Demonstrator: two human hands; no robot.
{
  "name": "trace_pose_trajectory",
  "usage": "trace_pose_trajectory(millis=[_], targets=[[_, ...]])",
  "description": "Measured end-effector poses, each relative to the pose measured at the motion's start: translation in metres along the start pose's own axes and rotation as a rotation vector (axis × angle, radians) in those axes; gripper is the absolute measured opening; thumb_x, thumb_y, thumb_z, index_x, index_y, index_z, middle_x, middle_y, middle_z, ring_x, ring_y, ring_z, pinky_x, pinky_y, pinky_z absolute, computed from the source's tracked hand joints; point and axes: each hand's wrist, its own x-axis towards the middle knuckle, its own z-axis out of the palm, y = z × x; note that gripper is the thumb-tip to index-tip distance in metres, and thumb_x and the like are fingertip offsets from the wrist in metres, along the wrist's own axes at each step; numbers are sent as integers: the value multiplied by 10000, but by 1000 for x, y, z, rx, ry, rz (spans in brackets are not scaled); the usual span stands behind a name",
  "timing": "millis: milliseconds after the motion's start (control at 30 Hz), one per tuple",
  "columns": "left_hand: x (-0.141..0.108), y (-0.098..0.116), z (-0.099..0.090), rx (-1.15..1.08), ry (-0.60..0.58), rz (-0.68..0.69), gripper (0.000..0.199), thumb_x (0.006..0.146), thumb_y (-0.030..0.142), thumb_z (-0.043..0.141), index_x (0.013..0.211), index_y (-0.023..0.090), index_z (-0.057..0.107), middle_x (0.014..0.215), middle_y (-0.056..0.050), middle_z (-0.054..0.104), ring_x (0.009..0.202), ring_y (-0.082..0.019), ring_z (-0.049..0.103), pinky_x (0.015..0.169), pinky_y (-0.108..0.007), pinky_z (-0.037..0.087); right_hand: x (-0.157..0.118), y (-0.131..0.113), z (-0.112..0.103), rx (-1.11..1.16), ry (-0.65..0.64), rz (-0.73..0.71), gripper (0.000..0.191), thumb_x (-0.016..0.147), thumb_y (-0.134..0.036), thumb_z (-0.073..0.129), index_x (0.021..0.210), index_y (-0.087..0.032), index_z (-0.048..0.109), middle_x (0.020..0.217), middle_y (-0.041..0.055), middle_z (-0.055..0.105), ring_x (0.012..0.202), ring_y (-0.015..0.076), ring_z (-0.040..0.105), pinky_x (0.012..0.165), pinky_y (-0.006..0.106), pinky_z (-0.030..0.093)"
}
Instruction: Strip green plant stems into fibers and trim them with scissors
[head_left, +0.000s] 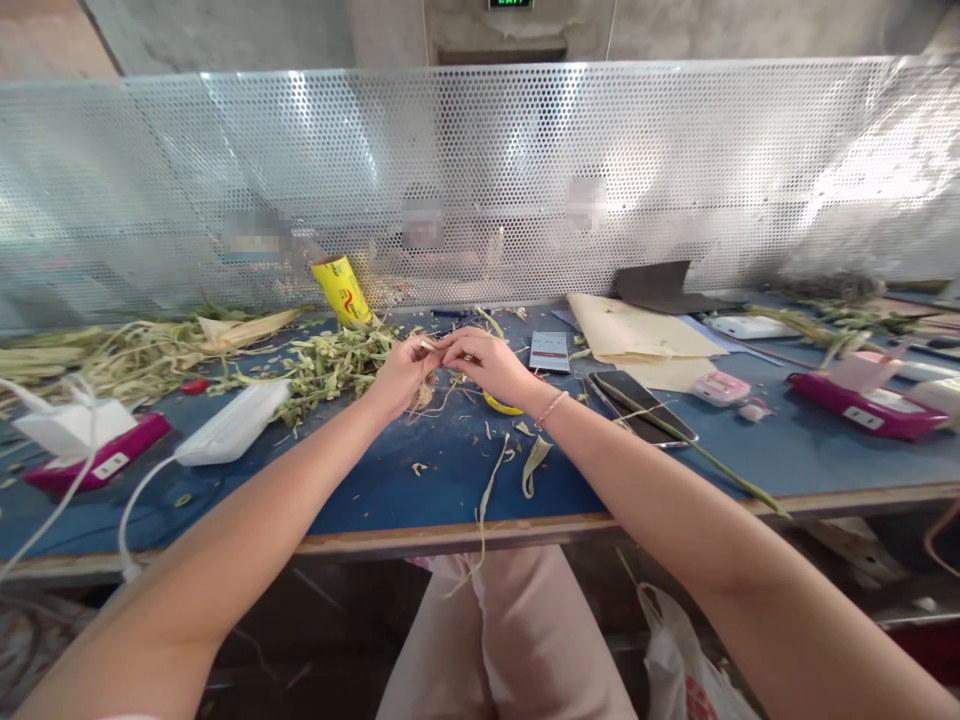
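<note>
My left hand (405, 377) and my right hand (486, 362) meet above the middle of the blue table, fingertips pinched together. Between and below them shows a small tan plant-fibre piece (422, 399) with thin loose strands; its exact shape is mostly hidden by the fingers. My left hand's thumb and fingers are closed on it, and my right hand's fingers pinch at it from the other side. Beside my left hand lies a heap of green-yellow plant scraps (330, 362). A yellow ring-shaped thing (502, 404), partly covered, lies beneath my right wrist.
Behind the table (390, 500) stands a perforated metal screen (495, 130). A yellow tube (342, 290) leans there. Left are dried leaves (142, 350), a white power bank (234, 422) and a magenta socket block (101, 460). Right are a phone (641, 405), brown paper (637, 325) and an earphone case (721, 388).
</note>
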Motion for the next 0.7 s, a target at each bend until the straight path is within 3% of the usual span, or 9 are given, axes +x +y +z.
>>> trace_pose_trajectory(millis=[167, 367, 700], targets=[[-1, 1, 1, 18, -2, -2, 330, 543, 415, 703, 635, 160, 515, 559, 34, 485, 508, -67, 424, 470, -199, 355, 2, -4, 0, 56, 15, 116, 86, 744, -148, 507, 699, -176, 574, 911, 40, 614, 858, 122, 548, 744, 268, 431], [-1, -1, 1, 158, -35, 4, 286, 599, 386, 664, 672, 164, 500, 569, 39, 527, 466, -57, 417, 457, -195, 335, 2, -5, 2, 122, 67, 292, 80, 742, -189, 504, 735, -164, 579, 662, -9, 586, 593, 81, 502, 601, 225, 404], [-3, -3, 3, 223, -40, 20, 192, 652, 324, 621, 697, 166, 522, 540, 36, 517, 433, -63, 414, 433, -195, 301, 0, -2, 5, 145, 121, 341, 143, 749, -231, 495, 746, -165, 621, 664, -4, 600, 583, 81, 501, 581, 225, 402]])
